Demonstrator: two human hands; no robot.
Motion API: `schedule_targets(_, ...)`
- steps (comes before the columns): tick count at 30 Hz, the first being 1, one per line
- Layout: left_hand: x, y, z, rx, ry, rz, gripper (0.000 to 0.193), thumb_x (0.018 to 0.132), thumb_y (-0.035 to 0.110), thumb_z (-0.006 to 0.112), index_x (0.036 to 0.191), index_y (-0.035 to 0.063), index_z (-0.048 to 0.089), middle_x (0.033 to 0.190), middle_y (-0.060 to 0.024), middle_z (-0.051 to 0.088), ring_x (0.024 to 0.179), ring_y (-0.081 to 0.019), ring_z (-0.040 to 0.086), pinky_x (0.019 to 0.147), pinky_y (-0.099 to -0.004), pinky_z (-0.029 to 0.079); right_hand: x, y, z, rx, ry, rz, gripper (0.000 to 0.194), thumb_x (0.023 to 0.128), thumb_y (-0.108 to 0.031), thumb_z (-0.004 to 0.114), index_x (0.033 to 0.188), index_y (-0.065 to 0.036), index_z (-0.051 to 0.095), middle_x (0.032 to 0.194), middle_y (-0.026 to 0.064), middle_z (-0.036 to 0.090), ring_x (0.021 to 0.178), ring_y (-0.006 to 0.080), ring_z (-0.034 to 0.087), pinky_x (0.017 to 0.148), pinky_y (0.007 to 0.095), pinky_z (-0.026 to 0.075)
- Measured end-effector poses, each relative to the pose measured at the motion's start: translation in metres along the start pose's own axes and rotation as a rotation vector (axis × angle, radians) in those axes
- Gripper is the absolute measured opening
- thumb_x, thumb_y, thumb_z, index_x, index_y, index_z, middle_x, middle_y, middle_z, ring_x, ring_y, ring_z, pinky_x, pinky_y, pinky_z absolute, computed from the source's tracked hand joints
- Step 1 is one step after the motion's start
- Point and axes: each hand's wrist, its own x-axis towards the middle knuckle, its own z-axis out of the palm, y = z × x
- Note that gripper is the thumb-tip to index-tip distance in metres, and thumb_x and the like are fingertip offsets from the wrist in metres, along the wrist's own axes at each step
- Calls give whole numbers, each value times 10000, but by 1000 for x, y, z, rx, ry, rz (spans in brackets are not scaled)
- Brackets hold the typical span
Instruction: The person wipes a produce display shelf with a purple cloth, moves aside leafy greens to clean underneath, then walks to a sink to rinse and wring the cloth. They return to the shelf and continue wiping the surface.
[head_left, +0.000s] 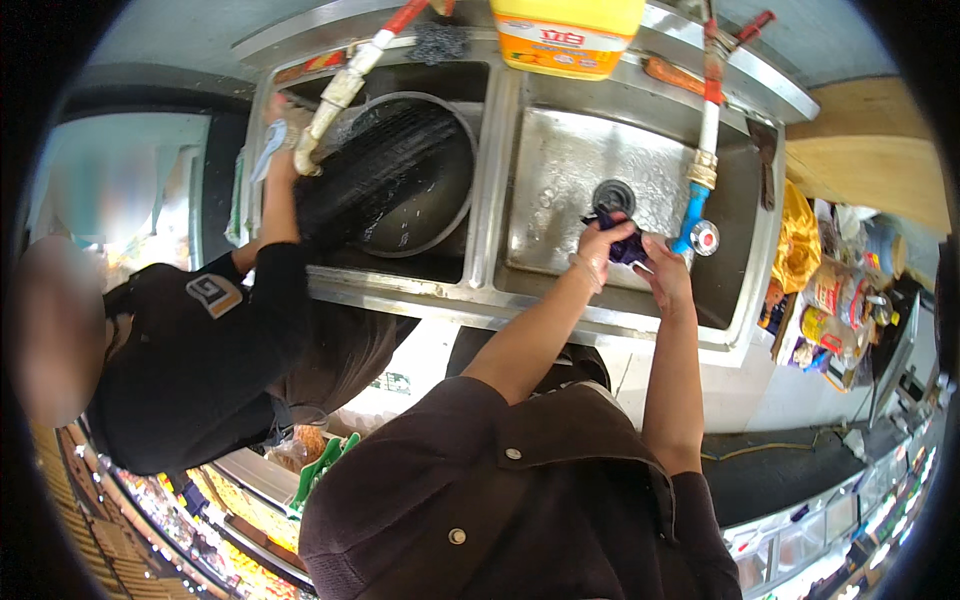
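Over the right basin of a steel double sink (486, 180), my left hand (598, 251) and my right hand (666, 271) hold a dark purple cloth (625, 244) between them. The cloth is bunched near the round drain (613, 196). A clear band circles my left wrist. Just right of my right hand hangs a blue tap (691, 217) with a round metal handle. The basin floor (555, 165) looks wet and shiny.
At left a co-worker in black (217, 352) reaches to the left basin, where a large round pan (469, 180) and dark ribbed object sit under a white pipe (341, 90). A yellow jug (568, 37) stands behind. Right are a gold bag (796, 236) and bottles (829, 322).
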Motion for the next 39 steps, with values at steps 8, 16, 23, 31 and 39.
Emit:
schedule_targets(8,25,40,-69,124,236,60,566,731,43,750,1262,58,556,943,-75,658,851,-185,631,755,-310,505,-25,-20,-15,829,69,-31,381,1058,-234,307,1327,-12,459,1351,202,538,1210,354,551,1033,523,462)
schedule_targets(16,45,4,-73,136,380,-225,636,872,406,651,1370,62,456,1000,-80,609,945,-265,611,899,-533,500,-31,-9,5,852,-105,23,187,938,-81,592,1088,31,599,1025,156,692,871,257,702,771,350,609)
schedule_targets(23,47,-29,-22,-4,-49,-356,733,893,706,500,1210,47,564,997,-140,668,861,-272,653,823,-418,544,-56,7,62,-132,200,-267,336,984,-351,597,1057,-36,689,1004,103,683,857,221,662,778,322,509)
schedule_targets(31,50,-42,-2,-152,-213,-426,619,898,714,493,920,116,655,817,-49,659,726,-226,619,700,-365,521,-45,-14,74,-885,607,-600,373,848,-406,662,867,-34,674,871,220,670,802,419,661,713,500,529)
schedule_targets(39,3,-23,24,589,309,-244,794,866,751,506,1126,10,625,1007,-79,672,905,-205,648,793,-372,513,17,-12,27,-618,703,-213,382,761,-328,736,936,10,710,992,281,684,996,420,659,843,474,521)
